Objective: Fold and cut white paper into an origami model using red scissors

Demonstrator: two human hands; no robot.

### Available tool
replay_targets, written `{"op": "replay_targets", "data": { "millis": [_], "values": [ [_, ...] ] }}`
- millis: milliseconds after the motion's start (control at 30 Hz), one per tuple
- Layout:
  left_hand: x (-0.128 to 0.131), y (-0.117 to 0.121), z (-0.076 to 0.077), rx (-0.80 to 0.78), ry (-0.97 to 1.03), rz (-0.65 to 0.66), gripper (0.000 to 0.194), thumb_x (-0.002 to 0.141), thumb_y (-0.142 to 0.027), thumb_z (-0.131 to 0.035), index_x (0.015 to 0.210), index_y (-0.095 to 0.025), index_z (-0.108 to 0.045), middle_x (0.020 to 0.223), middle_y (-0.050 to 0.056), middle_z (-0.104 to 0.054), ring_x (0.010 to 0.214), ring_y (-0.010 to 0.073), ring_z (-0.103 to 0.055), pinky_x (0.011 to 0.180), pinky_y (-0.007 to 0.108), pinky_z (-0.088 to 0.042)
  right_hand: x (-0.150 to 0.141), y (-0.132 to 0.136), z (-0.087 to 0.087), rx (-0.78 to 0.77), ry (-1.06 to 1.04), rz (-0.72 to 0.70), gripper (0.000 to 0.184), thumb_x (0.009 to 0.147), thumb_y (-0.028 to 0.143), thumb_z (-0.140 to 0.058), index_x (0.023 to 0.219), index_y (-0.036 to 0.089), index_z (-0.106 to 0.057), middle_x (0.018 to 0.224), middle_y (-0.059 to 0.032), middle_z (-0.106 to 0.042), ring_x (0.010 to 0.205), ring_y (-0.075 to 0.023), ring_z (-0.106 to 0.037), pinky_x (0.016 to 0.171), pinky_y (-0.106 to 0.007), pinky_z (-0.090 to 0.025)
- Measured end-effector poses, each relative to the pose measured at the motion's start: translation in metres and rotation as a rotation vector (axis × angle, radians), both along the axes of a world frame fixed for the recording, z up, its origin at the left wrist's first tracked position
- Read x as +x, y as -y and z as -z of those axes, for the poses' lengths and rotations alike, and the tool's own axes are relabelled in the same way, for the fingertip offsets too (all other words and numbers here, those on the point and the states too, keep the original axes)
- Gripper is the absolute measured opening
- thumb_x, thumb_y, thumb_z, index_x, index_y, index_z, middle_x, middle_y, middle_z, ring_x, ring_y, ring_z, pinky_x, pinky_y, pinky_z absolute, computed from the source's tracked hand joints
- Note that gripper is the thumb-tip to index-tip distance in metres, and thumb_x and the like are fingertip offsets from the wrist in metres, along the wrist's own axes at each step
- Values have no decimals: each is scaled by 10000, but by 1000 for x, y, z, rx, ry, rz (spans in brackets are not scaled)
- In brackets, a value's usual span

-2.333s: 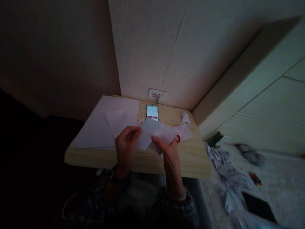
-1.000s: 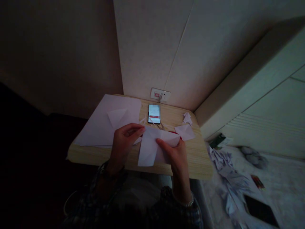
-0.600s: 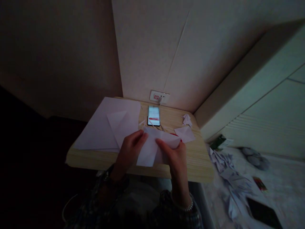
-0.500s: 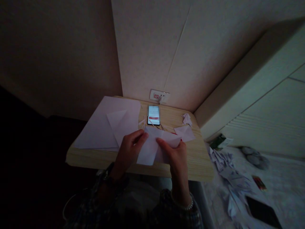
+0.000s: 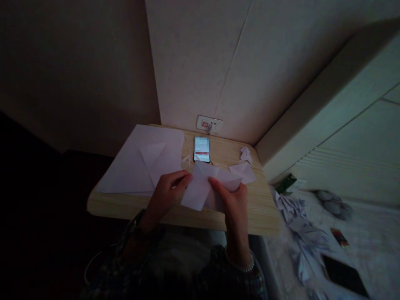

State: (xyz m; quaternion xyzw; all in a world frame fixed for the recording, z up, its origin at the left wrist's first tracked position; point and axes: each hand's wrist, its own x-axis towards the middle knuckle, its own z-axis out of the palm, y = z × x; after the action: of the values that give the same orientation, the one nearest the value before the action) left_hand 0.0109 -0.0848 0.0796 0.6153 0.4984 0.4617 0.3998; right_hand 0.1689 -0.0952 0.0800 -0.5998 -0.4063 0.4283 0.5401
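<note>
A white sheet of paper [image 5: 196,191] with crease lines is held up over the front of the wooden table. My right hand [image 5: 234,200] grips its right part, thumb on top and the other fingers behind it. At the left edge of the sheet, my left hand [image 5: 171,189] is closed in a pinch, fingertips at the paper. Just beyond the sheet lies a phone [image 5: 201,149] with a lit screen. To the left rest large white sheets [image 5: 125,166] with a smaller folded paper [image 5: 153,158] on them.
On the wooden table's [image 5: 262,221] right side are a folded paper square [image 5: 243,173] and a small paper figure [image 5: 246,154]. A wall socket [image 5: 209,123] sits behind. Lower right, a bed surface holds several folded papers [image 5: 290,208] and a dark tablet-like object [image 5: 343,275].
The paper has moved slightly up and right with my right hand and is turned a little. My left thumb has slid from the paper's face to its left edge.
</note>
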Motion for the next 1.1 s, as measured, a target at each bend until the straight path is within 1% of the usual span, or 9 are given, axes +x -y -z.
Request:
{"op": "replay_targets", "data": {
  "millis": [100,167,233,333,433,567,900,1000,1100],
  "values": [
    [0,2,-1,70,-44,-69,256,830,-287,-503,615,-159,-553,578,-31,-515,566,105,-482,541,195,-366,2,0,-1,66,10,-24,290,638,370,-760,832,171,-679,832,-53,-720,741,-210,-660,660,-336,-549],
    [0,3,0,138,-91,-150,239,839,-256,-494,639,-156,-576,600,-24,-559,581,108,-511,566,195,-380,4,1,-3,220,18,2,311,681,320,-735,953,203,-641,962,-40,-689,845,-194,-639,733,-330,-534],
    [-1,4,2,205,-141,-248,223,850,-241,-492,675,-153,-599,627,-17,-595,601,113,-537,590,197,-389,6,5,-7,406,58,102,328,717,269,-711,1024,234,-601,1056,-25,-637,913,-168,-605,794,-317,-509],
    [-1,4,5,279,-202,-345,210,862,-230,-492,702,-157,-606,634,-16,-610,592,112,-541,588,199,-386,5,11,-13,534,215,168,131,774,244,-667,897,217,-630,908,-2,-625,824,-138,-584,764,-288,-484],
    [0,5,4,323,-236,-368,202,867,-219,-490,705,-165,-596,619,-23,-603,562,107,-523,578,197,-382,-1,13,-17,419,316,-19,75,802,263,-636,824,198,-668,793,-8,-656,755,-148,-594,703,-281,-479],
    [1,7,2,328,-246,-375,199,884,-224,-471,732,-174,-589,637,-23,-602,580,108,-522,591,195,-382,-12,9,-15,252,163,-182,126,784,276,-644,881,204,-679,850,-22,-700,767,-161,-633,706,-284,-506],
    [5,8,2,295,-210,-332,212,883,-238,-453,714,-177,-564,605,-30,-576,548,109,-506,564,198,-371,-17,-1,-4,140,-181,-250,141,746,308,-675,789,192,-607,661,30,-634,611,-118,-598,594,-227,-487],
    [7,9,0,278,-238,-326,225,880,-246,-449,698,-177,-562,591,-27,-572,530,109,-496,559,203,-370,-16,-2,-3,172,-163,-252,163,751,311,-674,690,186,-588,610,43,-589,582,-106,-567,563,-211,-450],
    [8,9,-3,282,-253,-334,226,871,-246,-459,688,-176,-573,578,-23,-580,514,108,-497,555,204,-370,-16,-1,-3,209,-42,-191,172,776,308,-642,673,186,-579,584,45,-571,550,-100,-535,534,-210,-408]
  ]
}}
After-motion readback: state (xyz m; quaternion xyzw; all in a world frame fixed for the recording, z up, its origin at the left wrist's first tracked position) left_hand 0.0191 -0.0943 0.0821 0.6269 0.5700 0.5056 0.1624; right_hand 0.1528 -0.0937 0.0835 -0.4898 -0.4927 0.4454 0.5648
